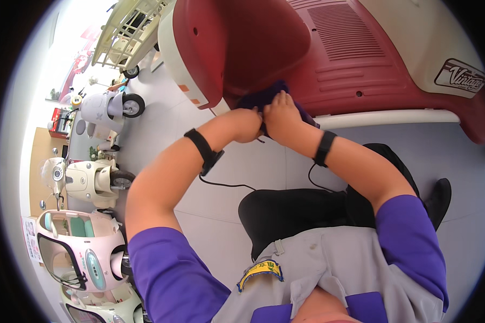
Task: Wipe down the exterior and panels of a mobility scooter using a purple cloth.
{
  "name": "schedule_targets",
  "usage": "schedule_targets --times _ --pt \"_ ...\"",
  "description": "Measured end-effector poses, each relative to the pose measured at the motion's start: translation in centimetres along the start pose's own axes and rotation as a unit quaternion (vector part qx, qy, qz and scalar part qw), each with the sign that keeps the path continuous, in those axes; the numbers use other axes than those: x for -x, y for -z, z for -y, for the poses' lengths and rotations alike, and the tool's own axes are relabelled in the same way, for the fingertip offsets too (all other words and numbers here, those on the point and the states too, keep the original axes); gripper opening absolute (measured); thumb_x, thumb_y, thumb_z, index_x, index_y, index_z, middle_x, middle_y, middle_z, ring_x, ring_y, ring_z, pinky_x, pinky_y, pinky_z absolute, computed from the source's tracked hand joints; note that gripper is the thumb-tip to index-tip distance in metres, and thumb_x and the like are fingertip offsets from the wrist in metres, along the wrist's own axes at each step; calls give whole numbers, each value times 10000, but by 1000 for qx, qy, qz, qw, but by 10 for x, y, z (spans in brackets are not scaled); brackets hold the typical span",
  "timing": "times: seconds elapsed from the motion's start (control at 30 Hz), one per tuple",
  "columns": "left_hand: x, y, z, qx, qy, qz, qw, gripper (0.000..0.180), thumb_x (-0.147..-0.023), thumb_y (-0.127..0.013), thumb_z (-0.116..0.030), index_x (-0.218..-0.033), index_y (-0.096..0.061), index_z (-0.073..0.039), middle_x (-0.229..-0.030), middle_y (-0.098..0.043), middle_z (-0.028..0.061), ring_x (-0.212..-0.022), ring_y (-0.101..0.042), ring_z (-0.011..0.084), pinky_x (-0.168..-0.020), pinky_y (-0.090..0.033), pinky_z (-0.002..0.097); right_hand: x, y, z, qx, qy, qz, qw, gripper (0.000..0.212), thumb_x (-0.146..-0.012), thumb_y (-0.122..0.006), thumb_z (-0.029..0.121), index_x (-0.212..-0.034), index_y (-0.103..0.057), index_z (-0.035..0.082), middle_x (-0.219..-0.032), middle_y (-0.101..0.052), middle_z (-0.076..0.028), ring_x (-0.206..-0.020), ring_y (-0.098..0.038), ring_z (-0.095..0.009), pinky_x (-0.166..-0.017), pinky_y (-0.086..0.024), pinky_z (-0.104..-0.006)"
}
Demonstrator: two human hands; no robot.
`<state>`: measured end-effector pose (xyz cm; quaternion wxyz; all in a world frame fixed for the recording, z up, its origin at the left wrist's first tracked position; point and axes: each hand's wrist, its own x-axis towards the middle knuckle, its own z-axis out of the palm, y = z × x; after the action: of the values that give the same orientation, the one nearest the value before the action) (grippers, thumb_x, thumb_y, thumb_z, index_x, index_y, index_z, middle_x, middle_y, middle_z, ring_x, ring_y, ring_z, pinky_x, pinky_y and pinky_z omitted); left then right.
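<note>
A dark purple cloth (269,94) lies bunched on the edge of a red scooter footwell (296,83), beside the front panel. Curled at the cloth's near edge, my left hand (247,125) grips it, with the fingertips partly hidden. My right hand (282,114) sits close against the left one, its fingers closed over the cloth. A thin dark end pokes out below my left hand; what it belongs to cannot be made out. Both wrists carry black bands, the left band (202,149) and the right band (324,148), with dark cables running from them.
A cream trim strip (388,117) runs along the scooter's near side. On the left stand parked vehicles: a grey scooter (99,110), a cream scooter (89,180) and a pink cabin vehicle (83,253). My bent black-trousered leg (291,215) is close below my hands, above the tiled floor (210,207).
</note>
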<state>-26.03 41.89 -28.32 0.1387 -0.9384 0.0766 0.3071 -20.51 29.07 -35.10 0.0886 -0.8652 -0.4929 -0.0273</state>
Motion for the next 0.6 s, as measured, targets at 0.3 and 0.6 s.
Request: schedule_targets --times 0.3,0.6 --pt "-43 9 27 -66 41 90 993 193 -874 -587 -234 -949 -711 -106 -959 -687 122 -850 -654 316 -750 -520 410 -45 -34 -11 -53 56 -154 985 575 -864 -527 318 -1348 -463 13 -1415 -449 -187 -1349 -378 -312 -1121 -266 -387" --pt "-10 -42 -51 47 157 -245 956 175 -845 -506 -78 -984 -539 23 -1191 -552 283 -1117 -554 394 -892 -494 457 30 -39 -47 -107 93 -225 964 563 -853 -592 304 -1314 -514 -9 -1388 -490 -137 -1317 -417 -284 -1093 -323 -406"
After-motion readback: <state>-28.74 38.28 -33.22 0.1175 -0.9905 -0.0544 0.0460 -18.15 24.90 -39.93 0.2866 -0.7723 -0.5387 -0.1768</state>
